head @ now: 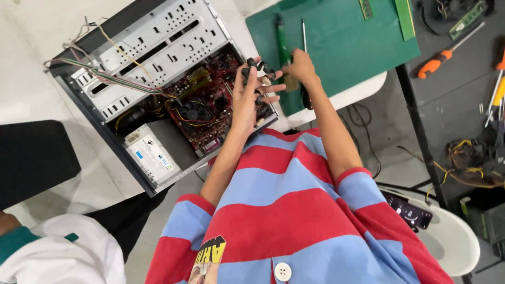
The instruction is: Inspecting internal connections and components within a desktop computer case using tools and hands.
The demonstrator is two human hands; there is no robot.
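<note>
My left hand (249,100) hovers over the right edge of an open computer case (158,31) and holds a small black part (259,69) at its fingertips. A red motherboard (210,110) lies inside the case under that hand. My right hand (301,67) rests on the green cutting mat (342,42) and grips a green-handled brush (282,42), whose tan bristles show below the fingers. A thin black-handled screwdriver (304,34) lies beside the brush, partly under my right wrist.
A grey ribbon cable (105,76) and a boxed power supply (151,156) sit in the case. An orange screwdriver (436,62) and tangled wires (473,158) lie on the dark table at right. A phone (410,213) rests on a white chair. Another person's sleeve (58,257) is at lower left.
</note>
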